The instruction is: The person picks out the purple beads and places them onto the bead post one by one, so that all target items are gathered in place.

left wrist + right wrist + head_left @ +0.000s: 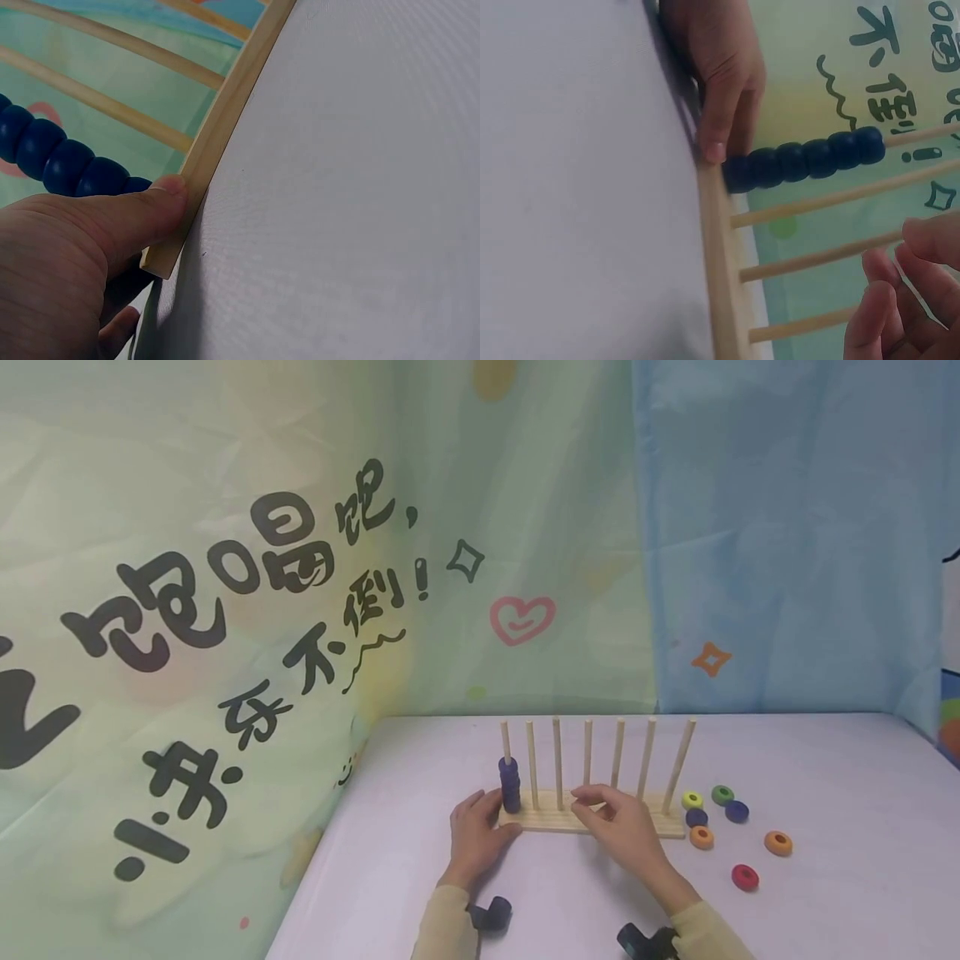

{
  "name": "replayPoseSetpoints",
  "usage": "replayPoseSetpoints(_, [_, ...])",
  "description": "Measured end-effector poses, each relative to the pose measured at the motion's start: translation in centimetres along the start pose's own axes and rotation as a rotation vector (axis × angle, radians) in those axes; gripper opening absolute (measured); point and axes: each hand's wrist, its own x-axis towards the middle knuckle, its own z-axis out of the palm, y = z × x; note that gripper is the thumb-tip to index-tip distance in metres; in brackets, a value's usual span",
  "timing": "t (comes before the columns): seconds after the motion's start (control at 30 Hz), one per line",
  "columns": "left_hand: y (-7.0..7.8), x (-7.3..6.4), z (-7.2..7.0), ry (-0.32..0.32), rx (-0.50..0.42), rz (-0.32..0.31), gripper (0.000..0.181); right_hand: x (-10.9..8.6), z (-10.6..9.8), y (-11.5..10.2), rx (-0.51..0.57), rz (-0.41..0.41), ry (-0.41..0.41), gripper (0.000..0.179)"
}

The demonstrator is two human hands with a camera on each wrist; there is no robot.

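Seven pegs [557, 764] on the wooden rack [546, 820]: grips its left end with left hand [480, 833], by stacked blue rings [510, 787]; hovers with right hand [621, 828], fingertips [582, 792] parted, across middle pegs [587, 752], left of loose rings [697, 818].

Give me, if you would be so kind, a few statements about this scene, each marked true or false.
1. In the head view, a dark blue stack of rings sits on the leftmost peg of the wooden rack. True.
2. The rack has five pegs. False: it has seven.
3. The left grip holds the left end of the rack. True.
4. Every ring is on a peg. False: several, including a red ring, lie loose on the table.
5. In the head view, the right grip overlaps some pegs. True.
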Motion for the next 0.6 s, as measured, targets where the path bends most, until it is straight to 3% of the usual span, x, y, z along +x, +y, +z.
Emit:
replayPoseSetpoints(0.4, [0.0,0.1,-0.2,0.01,-0.008,0.024,0.057,-1.6,-0.8,3.4,-0.019,0.12,0.028,0.019])
replayPoseSetpoints(0.6, [-0.1,0.0,0.0,-0.016,-0.017,-0.016,0.058,-2.2,-1.5,4.3,-0.054,0.147,0.054,0.022])
